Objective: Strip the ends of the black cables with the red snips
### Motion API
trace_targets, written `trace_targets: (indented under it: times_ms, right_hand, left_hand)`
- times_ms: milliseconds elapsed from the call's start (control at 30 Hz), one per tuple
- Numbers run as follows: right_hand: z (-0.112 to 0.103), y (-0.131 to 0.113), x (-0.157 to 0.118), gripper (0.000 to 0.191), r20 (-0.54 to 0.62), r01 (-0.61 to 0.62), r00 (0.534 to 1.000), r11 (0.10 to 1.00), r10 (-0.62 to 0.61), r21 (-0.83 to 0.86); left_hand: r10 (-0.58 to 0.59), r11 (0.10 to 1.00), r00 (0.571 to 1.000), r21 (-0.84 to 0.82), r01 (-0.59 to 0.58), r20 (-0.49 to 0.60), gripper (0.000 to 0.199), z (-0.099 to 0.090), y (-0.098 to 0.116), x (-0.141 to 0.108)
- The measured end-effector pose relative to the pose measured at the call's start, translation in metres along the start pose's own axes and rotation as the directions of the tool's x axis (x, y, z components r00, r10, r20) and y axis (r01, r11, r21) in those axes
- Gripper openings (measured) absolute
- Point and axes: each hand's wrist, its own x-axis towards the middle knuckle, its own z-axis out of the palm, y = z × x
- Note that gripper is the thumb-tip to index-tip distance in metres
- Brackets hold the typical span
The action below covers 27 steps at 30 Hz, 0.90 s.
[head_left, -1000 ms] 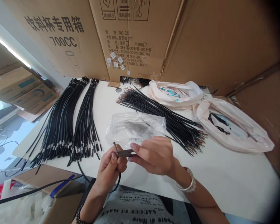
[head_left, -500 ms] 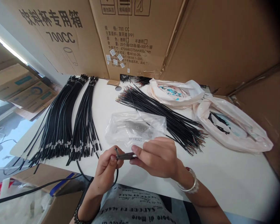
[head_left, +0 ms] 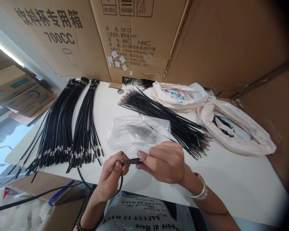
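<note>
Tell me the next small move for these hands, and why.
Probably steady the black cable in the left hand and gently squeeze the dark tool with the right hand, since its tip appears to meet the cable at the left hand.

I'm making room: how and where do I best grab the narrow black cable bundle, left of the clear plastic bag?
Grip the narrow black cable bundle from above, close to its far end, closing across it. There the cables gather into a slim neck; at the near end they fan out and would probably splay.

The left hand [head_left: 111, 175] partly hides the black cable [head_left: 121, 184].
</note>
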Motion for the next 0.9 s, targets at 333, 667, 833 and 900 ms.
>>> trace_targets:
  times_ms: [333, 667, 833, 900]
  right_hand:
    - [-0.004, 0.000, 0.001, 0.027, 0.001, 0.001, 1.000, 1.000, -0.001, -0.001]
    - [0.007, 0.012, -0.009, 0.020, 0.074, -0.362, 0.919, 0.902, 0.388, -0.236]
    - [0.004, 0.010, -0.009, 0.022, 0.194, -0.680, 0.716, 0.733, 0.671, -0.026]
    - [-0.004, 0.001, -0.008, 0.023, 0.255, -0.689, 0.724, 0.654, 0.641, 0.312]
  left_hand:
    - [-0.034, 0.995, 0.999, -0.097, 0.037, 0.032, 0.036, 0.006, 0.004, 0.004]
    - [0.270, 0.962, 0.957, 0.018, -0.274, 0.109, 0.031, 0.001, 0.002, 0.013]
    - [0.401, 0.899, 0.883, 0.081, -0.431, 0.245, 0.025, -0.005, -0.001, 0.015]
    - [0.421, 0.884, 0.876, 0.109, -0.454, 0.237, 0.027, -0.007, -0.003, 0.014]
